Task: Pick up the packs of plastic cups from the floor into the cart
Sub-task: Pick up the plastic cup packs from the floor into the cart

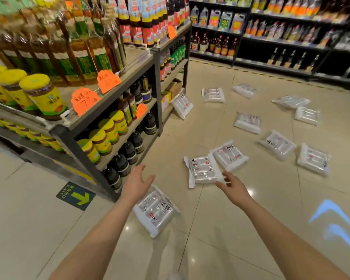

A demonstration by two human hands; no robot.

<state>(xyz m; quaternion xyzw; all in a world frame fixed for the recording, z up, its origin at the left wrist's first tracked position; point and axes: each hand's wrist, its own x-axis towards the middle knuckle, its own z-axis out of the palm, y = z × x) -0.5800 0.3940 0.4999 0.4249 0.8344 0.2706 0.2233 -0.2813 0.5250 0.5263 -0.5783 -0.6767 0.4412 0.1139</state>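
- Clear plastic film, white at the sealed ends: packs of plastic cups, a dozen or so, flat and pillow-shaped, scattered over the beige tiled floor [220,229].
- Nearest pack [156,211]: lies near and left of centre, just beside the foot of the shelf unit [85,158], partly under the left forearm in view.
- Second pack [203,171]: lies a little farther, overlapping a third pack [229,155] at its far right corner.
- Remaining packs: spread far and right; one [182,105] leans tilted against the shelf base.
- Left hand [136,182]: fingers spread and relaxed, holding nothing, above the nearest pack.
- Right hand [231,186]: fingers loosely extended, empty, its tips at the near edge of the second pack; contact cannot be told.
- Cart: not in view.
- Handling, judged: each pack is probably light, with crushable cups under slippery, crinkly film; hard squeezing could dent the cups.
- Hold, judged: best taken by the long sides across the middle or pinched at a white sealed end; the overlapped pack likely needs lifting clear of its neighbour first.
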